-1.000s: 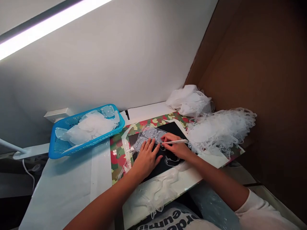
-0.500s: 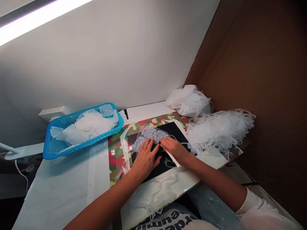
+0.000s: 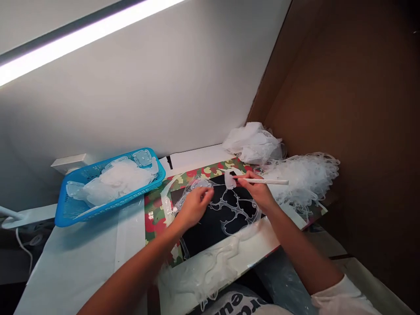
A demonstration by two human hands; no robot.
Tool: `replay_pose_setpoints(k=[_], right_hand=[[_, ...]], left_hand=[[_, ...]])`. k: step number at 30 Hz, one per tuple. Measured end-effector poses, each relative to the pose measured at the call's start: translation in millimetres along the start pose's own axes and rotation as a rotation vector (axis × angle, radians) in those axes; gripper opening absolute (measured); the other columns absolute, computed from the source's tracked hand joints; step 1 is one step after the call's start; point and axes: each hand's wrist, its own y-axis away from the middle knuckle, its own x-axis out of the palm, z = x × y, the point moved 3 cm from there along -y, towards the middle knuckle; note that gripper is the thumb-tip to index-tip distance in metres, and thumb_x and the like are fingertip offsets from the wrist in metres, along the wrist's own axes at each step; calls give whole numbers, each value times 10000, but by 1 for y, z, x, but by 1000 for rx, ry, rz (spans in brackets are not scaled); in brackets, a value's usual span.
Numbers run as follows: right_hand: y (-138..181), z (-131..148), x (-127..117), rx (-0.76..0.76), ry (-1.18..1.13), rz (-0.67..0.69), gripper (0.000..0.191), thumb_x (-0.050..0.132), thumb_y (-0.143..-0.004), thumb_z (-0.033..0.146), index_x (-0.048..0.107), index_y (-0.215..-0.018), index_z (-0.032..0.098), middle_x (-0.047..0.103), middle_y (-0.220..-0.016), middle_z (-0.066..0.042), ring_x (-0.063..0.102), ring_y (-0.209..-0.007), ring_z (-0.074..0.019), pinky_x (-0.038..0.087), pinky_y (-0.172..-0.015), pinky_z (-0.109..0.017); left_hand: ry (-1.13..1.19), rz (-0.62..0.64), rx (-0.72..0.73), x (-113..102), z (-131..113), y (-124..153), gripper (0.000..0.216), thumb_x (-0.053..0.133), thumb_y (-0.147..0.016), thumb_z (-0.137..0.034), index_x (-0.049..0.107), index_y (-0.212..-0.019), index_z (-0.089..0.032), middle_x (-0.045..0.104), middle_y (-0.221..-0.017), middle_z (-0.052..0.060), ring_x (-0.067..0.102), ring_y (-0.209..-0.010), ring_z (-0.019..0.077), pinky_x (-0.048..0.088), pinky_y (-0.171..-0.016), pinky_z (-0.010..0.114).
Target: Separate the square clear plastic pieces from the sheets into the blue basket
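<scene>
1 clear sheet (image 3: 196, 184) stretches between left hand (image 3: 193, 206) and right hand (image 3: 260, 190).

A blue basket (image 3: 70, 209) stands at the left of the pale surface (image 3: 82, 253), heaped with translucent moulded pieces (image 3: 114, 179). Just behind it a white block (image 3: 67, 161) sits against the white wall (image 3: 170, 87), under a bright light strip (image 3: 82, 37). A camouflage-patterned mat (image 3: 155, 214) carries a black board (image 3: 210, 227). At the right, beside a brown cardboard panel (image 3: 344, 87), lie a crumpled clear heap (image 3: 252, 142) and a tangle of stringy white trimmings (image 3: 302, 179). Clear scraps (image 3: 203, 271) lie at the near edge.
</scene>
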Motion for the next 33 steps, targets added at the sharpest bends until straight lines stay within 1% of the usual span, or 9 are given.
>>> replay_pose_setpoints(k=[3,6,9,15,19,23,27,31,33], right_hand=[[16,17,25,-45,138,220,242,663,-835,400,569,-700,221,735,-1050,-46,655,-969,-238,475,-885,-408],[14,16,27,1,123,199,225,651,-835,391,579,-712,216,734,-1060,-40,635,-954,-222,441,-881,-386],[3,0,18,103,36,108,266,688,-789,410,550,-679,211,734,-1025,-32,612,-950,-206,403,-892,-361],[1,-17,32,257,-153,217,352,738,-714,451,485,-661,212,689,-828,-2,599,-864,-183,410,-795,-307],[2,-18,39,196,-32,171,338,704,-732,429,455,-651,216,548,-653,46,509,-669,-140,362,-633,-267],[-2,-21,31,41,373,62,251,598,-805,356,451,-653,221,508,-623,40,462,-619,-147,317,-586,-275],[-7,-20,18,-57,675,-13,191,525,-829,289,455,-663,227,598,-699,6,533,-687,-183,370,-655,-306],[-5,-9,13,-174,656,-42,172,542,-814,256,451,-670,229,671,-920,-46,606,-937,-232,421,-830,-362],[-2,-1,17,-262,609,-78,177,545,-830,261,460,-677,230,665,-949,-56,609,-969,-232,429,-856,-368]], left_hand=[[474,141,-214,6,3,-24,628,326,-929,-640,669,-1026,-122,715,-965,147,690,-860,233,553,-805,403],[701,139,-299,16,11,-31,458,672,-781,-539,634,-986,-131,708,-859,90,675,-720,184,542,-673,309],[679,59,-249,21,17,-28,443,802,-666,-399,598,-980,-163,685,-796,22,643,-663,143,502,-629,253],[632,-22,-156,23,19,-21,353,799,-668,-383,577,-843,-172,663,-743,-9,616,-659,128,463,-632,232],[622,-29,-125,23,16,-20,311,785,-689,-368,584,-816,-168,669,-734,-7,606,-653,122,444,-623,223],[652,0,-114,23,14,-17,314,795,-674,-356,563,-763,-165,695,-747,15,642,-703,147,472,-671,246],[720,29,-141,23,15,-11,337,815,-664,-354,564,-775,-159,721,-803,45,668,-745,163,488,-700,259],[736,67,-150,18,13,-2,425,774,-719,-423,605,-1016,-170,711,-852,53,674,-772,183,500,-706,282],[586,43,-132,7,11,3,416,669,-809,-470,600,-1098,-179,702,-872,61,662,-748,180,498,-687,288]])
